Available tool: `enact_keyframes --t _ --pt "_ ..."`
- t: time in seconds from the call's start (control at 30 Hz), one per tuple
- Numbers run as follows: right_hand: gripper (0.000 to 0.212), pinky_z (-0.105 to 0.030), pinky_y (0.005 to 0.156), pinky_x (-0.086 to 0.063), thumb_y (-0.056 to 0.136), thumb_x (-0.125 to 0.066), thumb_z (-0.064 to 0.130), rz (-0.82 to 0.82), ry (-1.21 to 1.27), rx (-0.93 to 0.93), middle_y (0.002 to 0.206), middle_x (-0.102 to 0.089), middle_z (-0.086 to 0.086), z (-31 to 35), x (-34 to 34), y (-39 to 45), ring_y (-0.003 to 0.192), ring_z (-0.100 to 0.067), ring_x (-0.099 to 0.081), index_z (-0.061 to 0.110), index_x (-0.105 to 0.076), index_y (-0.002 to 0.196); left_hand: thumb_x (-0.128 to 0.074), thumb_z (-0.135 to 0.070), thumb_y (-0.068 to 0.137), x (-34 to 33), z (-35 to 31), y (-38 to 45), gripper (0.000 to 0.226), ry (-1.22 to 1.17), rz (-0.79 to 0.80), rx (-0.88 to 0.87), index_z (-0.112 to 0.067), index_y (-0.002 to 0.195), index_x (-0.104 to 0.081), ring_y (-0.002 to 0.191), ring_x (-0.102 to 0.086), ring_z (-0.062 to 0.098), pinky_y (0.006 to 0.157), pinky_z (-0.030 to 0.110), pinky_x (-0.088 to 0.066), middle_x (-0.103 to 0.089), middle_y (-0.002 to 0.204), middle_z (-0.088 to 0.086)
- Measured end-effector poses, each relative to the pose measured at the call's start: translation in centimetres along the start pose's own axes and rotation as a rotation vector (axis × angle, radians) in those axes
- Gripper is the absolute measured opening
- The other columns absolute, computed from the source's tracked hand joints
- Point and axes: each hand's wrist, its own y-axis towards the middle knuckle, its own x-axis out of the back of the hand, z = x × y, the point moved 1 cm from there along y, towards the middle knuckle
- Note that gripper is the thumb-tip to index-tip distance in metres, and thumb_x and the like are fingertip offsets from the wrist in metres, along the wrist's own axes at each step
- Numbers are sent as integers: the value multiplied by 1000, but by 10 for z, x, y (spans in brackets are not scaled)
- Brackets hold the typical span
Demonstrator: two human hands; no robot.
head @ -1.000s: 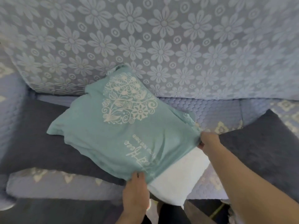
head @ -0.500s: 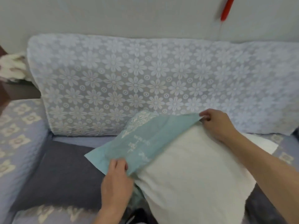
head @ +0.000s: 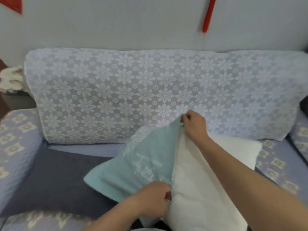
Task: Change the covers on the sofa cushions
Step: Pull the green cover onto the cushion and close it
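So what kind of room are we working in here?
Most likely a home living room: a sofa with a lace floral throw over its backrest, and red decorations hanging on the plain wall behind.

The teal cover [head: 143, 164] has slid further off the white cushion [head: 196, 189] — more white bared; right hand [head: 193, 125] raised.
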Motion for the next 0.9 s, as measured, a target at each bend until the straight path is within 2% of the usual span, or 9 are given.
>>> enact_keyframes --t 0.13,0.17,0.27,0.33,0.43,0.5,0.67,0.8,0.9 --pt "19 -36 73 -45 95 -59 12 111 69 390 77 -66 0 55 50 -2 76 -20 -62 15 -58 76 -58 -14 84 5 -64 16 15 -266 65 -219 -19 91 -70 84 -64 6 83 23 -52 -68 80 -10" --pt "18 -30 70 -46 94 -60 10 154 107 462 75 -66 2 60 66 -7 73 -13 -61 15 -59 77 -56 -16 80 17 -72 22 17 -345 -54 -240 -23 88 -70 82 -65 6 86 30 -56 -71 80 -6" --pt "23 -17 65 -37 92 -61 4 253 157 618 68 -56 13 57 88 -37 64 1 -51 21 -57 77 -57 -19 75 73 -57 28 22 -413 -793 -182 -30 92 -63 84 -64 7 85 40 -54 -68 90 -9" --pt "21 -17 65 -36 90 -62 2 299 215 591 66 -56 17 38 91 -58 64 3 -51 20 -61 79 -68 -9 81 106 -51 21 46 -174 -965 -301 -36 116 -60 109 -57 5 99 29 -46 -58 116 -14" --pt "18 -18 65 -39 90 -63 2 351 343 466 69 -61 19 7 85 -75 64 1 -53 17 -64 80 -63 3 82 124 -57 25 64 6 -510 -433 -34 133 -55 128 -47 -3 108 13 -34 -54 133 -22" --pt "15 -19 67 -40 89 -63 5 376 385 426 72 -62 16 -9 85 -81 67 1 -53 17 -65 81 -61 -3 84 121 -71 35 51 54 -291 -424 -32 126 -57 114 -57 -1 100 24 -46 -61 121 -19" --pt "16 -21 66 -38 89 -60 5 490 407 392 76 -62 6 -24 82 -95 68 -1 -49 19 -66 83 -55 -21 73 122 -91 58 15 395 -109 -377 -25 87 -53 85 -56 18 77 42 -47 -60 88 -3" --pt "14 -13 65 -38 94 -60 3 498 466 263 69 -61 24 -35 74 -96 67 4 -52 13 -68 87 -49 -46 90 124 -70 69 22 459 124 -98 -27 90 -59 90 -57 16 76 34 -44 -64 94 -6" --pt "18 -18 61 -35 96 -57 8 479 444 208 65 -56 18 -46 56 -101 62 0 -44 22 -66 88 -41 -51 102 137 -46 63 35 711 44 -92 -24 81 -50 75 -51 16 71 37 -41 -52 76 -10"
